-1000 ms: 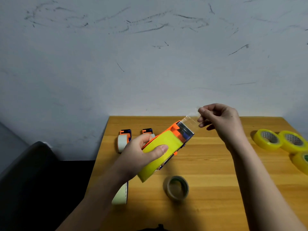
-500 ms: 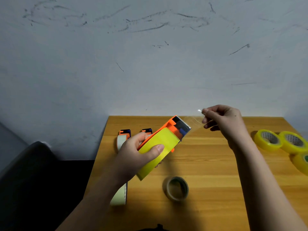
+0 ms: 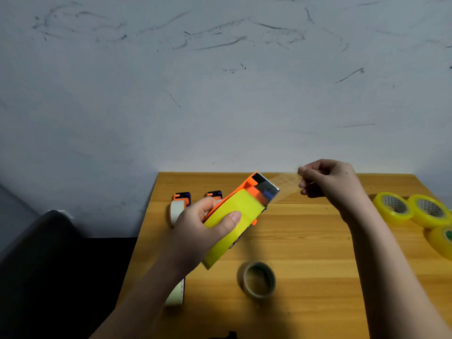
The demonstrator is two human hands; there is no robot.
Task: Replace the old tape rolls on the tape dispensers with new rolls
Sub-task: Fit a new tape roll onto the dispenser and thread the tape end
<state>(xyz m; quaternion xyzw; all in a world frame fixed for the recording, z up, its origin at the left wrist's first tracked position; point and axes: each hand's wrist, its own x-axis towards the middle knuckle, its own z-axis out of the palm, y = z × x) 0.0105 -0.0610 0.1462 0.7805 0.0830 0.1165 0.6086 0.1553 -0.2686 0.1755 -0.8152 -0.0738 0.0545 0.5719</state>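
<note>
While the left hand (image 3: 195,223) grips the orange plastic tape dispenser (image 3: 241,204) by its bright yellow tape roll, thumb across it, the right hand (image 3: 330,182) pinches the clear tape strip (image 3: 286,183), now drawn farther from the blade than before.

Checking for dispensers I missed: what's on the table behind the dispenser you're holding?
Two orange-and-blue dispensers stand behind the held dispenser: the left one shows a whitish roll, the right one is mostly covered by the left hand, so its roll cannot be seen.

Third yellow roll (image 3: 442,242) cut by right edge — dispenser (image 3: 177,293) under forearm
</note>
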